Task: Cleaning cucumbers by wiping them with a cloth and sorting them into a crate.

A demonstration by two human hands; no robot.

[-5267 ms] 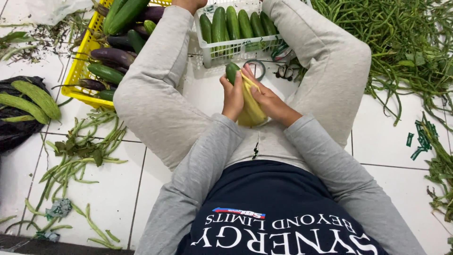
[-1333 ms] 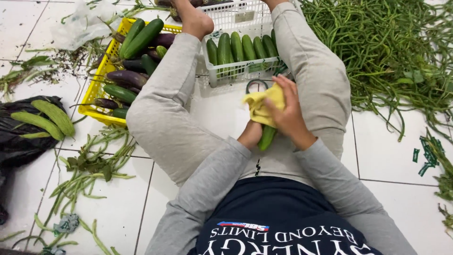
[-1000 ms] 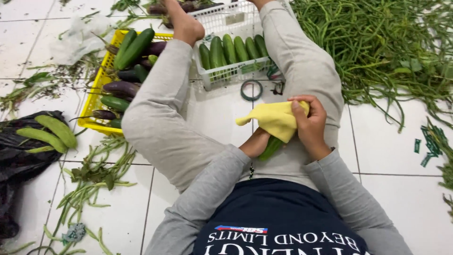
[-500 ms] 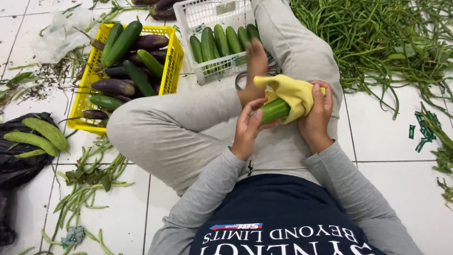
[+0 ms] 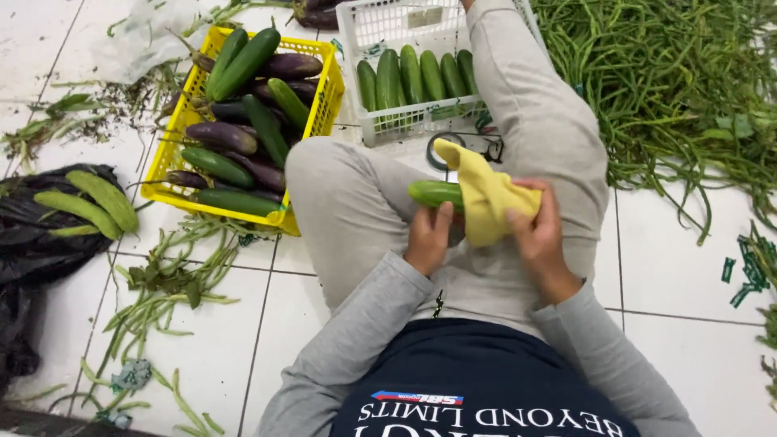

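Note:
I sit on a white tiled floor with my knees bent. My left hand [image 5: 427, 237] grips the near end of a green cucumber [image 5: 433, 193], which lies sideways above my lap. My right hand [image 5: 541, 235] is closed around a yellow cloth [image 5: 483, 198] wrapped over the cucumber's right part. A white plastic basket [image 5: 368, 32] with a row of several green cucumbers [image 5: 417, 77] stands just beyond my knees.
A yellow crate [image 5: 312, 121] of cucumbers and purple eggplants stands at the left. A black bag [image 5: 36, 243] with pale green gourds lies far left. A heap of long green beans [image 5: 680, 89] covers the floor at the right. Loose stalks [image 5: 162, 283] litter the tiles.
Both hands lifted the cucumber from low in my lap and turned it sideways, the cloth now around its right part. The view has swung toward the crates on the left.

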